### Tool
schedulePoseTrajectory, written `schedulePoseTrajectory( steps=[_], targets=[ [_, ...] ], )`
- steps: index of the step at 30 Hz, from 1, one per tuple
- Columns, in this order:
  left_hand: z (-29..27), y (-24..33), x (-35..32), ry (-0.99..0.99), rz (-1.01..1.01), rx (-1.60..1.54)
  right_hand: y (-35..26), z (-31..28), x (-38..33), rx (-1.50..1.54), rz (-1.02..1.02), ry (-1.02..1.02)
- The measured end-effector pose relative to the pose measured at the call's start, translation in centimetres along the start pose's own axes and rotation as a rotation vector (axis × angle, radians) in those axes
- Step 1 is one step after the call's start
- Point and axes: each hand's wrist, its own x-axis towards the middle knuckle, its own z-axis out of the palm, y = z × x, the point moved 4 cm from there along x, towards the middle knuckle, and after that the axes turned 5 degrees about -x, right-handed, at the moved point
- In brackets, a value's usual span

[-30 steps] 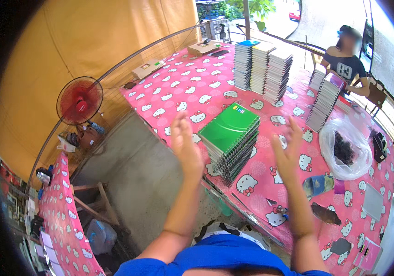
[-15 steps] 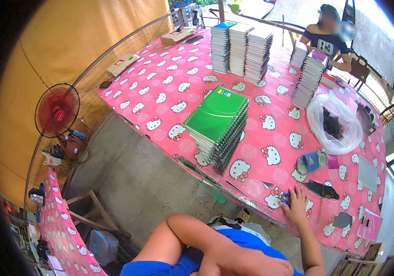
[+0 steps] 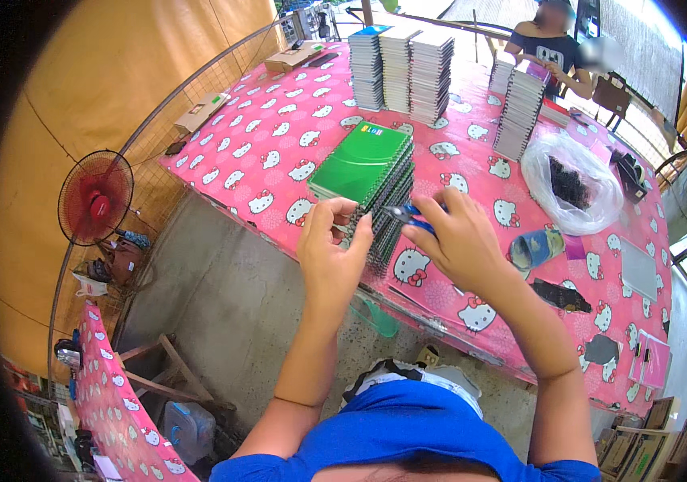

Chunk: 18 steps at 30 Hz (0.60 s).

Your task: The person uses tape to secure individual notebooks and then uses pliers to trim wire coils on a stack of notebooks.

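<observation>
my lt hand [image 3: 331, 249] was at the nr corner of the green spiral notebook stack [image 3: 363, 161], ctr of frame, thumb + forefinger curled by the black coils [image 3: 391, 193]; cdn't tell if they pinched a wire. my rt hand [image 3: 464, 241], just rt of it, was closed round blue-handled pliers [image 3: 419, 224], tip pointing lt, close to the coils. stack sat on pink tablecloth [image 3: 271, 169]. plastic bag [image 3: 538, 189] w/ black stuff [image 3: 568, 181] lay rt of ctr, other notebook stacks [image 3: 397, 68] stood top ctr.
</observation>
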Motion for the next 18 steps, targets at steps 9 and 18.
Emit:
schedulePoseTrajectory(
  steps=[9, 18],
  targets=[
    [0.2, -0.9, -0.7, 0.022, -0.110, -0.225, -1.1, 0.7, 1.2, -0.158, -0.096, 0.080],
    [0.1, -1.7, -0.6, 0.041, -0.082, -0.279, 0.0, 0.5, 2.3, -0.194, -0.122, 0.031]
  ],
)
